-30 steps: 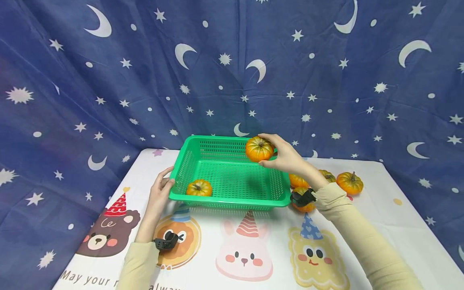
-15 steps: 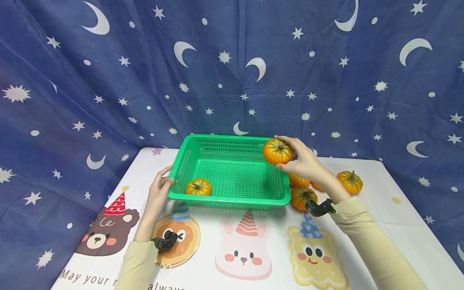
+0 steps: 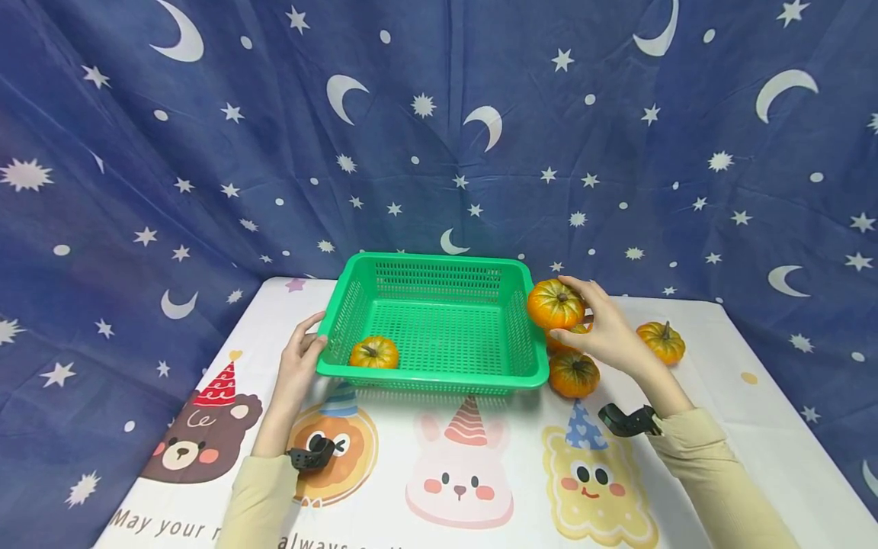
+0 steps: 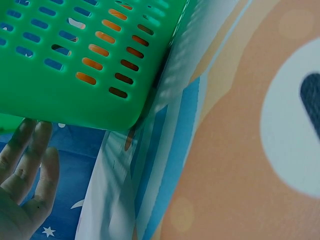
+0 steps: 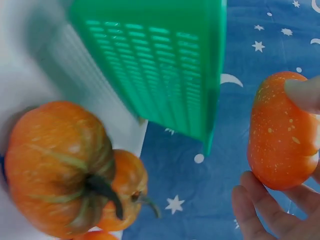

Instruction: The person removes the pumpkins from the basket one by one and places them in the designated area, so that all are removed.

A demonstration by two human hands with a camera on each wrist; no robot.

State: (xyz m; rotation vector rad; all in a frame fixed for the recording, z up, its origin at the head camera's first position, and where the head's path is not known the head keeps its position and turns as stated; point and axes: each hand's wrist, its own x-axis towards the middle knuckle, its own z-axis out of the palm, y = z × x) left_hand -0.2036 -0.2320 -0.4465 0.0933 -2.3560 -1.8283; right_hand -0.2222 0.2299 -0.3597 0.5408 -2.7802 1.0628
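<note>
A green plastic basket [image 3: 439,381] with slotted walls stands on the table. One small orange pumpkin [image 3: 373,353] lies in its near left corner. My left hand [image 3: 297,362] touches the basket's left rim; in the left wrist view its extended fingers [image 4: 42,135] meet the rim, while the thumb is hidden there. Just off the basket's right side, my right hand [image 3: 604,328] holds another small pumpkin [image 3: 554,303] between thumb and fingers. The right wrist view shows this pumpkin [image 5: 280,135] raised clear of the basket wall.
Beside the basket's right wall sits a pumpkin [image 3: 575,374], with another [image 5: 127,187] behind it, partly hidden. A further pumpkin [image 3: 661,343] lies farther right. The white tablecloth [image 3: 741,442] has cartoon prints, and a blue star-and-moon curtain [image 3: 617,152] hangs behind.
My right hand has carried its pumpkin from above the basket's far right part rightward and down, past the right rim. The left hand remains at the left rim.
</note>
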